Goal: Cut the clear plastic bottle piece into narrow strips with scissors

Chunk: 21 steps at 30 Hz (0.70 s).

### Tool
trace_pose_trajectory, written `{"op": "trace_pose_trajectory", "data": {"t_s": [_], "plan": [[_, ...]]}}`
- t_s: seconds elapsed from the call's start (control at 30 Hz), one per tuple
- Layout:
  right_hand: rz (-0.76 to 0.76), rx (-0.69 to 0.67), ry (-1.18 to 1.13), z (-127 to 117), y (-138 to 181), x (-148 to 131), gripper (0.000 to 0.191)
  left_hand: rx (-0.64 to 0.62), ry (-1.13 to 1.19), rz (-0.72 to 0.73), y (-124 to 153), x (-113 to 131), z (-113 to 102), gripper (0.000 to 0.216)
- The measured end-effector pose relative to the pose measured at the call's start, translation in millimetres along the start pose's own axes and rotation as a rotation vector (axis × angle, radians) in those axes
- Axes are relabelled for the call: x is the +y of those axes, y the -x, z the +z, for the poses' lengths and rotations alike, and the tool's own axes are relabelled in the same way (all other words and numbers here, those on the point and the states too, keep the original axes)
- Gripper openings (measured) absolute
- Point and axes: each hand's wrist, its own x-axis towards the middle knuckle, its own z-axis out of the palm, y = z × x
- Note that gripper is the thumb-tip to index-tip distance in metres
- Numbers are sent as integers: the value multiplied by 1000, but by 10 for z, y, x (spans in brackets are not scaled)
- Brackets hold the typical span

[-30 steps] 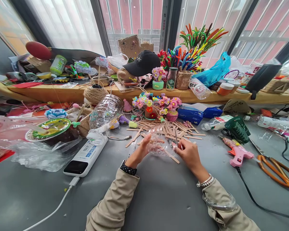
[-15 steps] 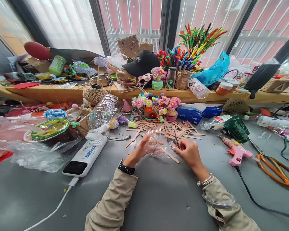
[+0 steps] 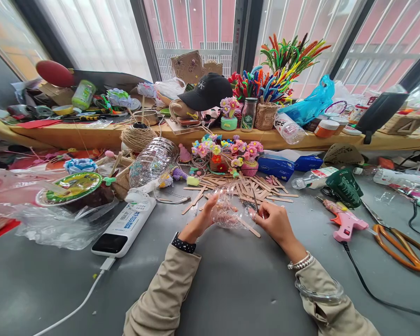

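Note:
My left hand [image 3: 203, 218] is closed around a clear, ridged plastic bottle piece [image 3: 229, 210], steadying it above the table. The plastic is see-through, so fingers and wooden sticks show behind it. At its right edge, my right hand [image 3: 275, 221] is closed on a small pair of scissors [image 3: 255, 199]; thin dark blades poke out past the fingers, and the handles are mostly hidden in the hand. The right fingertips are close against the plastic rim. Under and behind the piece lies a spread of flat wooden craft sticks [image 3: 247, 186].
A pink glue gun [image 3: 348, 226] and large orange-handled scissors [image 3: 401, 247] lie to the right. A white power bank [image 3: 126, 228] with a cable and a green-lidded bowl [image 3: 70, 190] are on the left. Behind stand a larger clear bottle [image 3: 154, 161] and small flower pots [image 3: 249, 167].
The right fingers and the scissors have shifted very slightly at the plastic's edge. The left hand's grip looks the same.

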Motion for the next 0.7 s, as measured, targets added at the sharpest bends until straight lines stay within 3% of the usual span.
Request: {"op": "trace_pose_trajectory", "data": {"t_s": [0.27, 0.7], "plan": [[-31, -87, 35, -46, -5, 100, 35, -4, -49, -58, 33, 20, -2, 79], [-20, -122, 2, -57, -35, 122, 36, 11, -9, -73, 14, 9, 27, 78]]}}
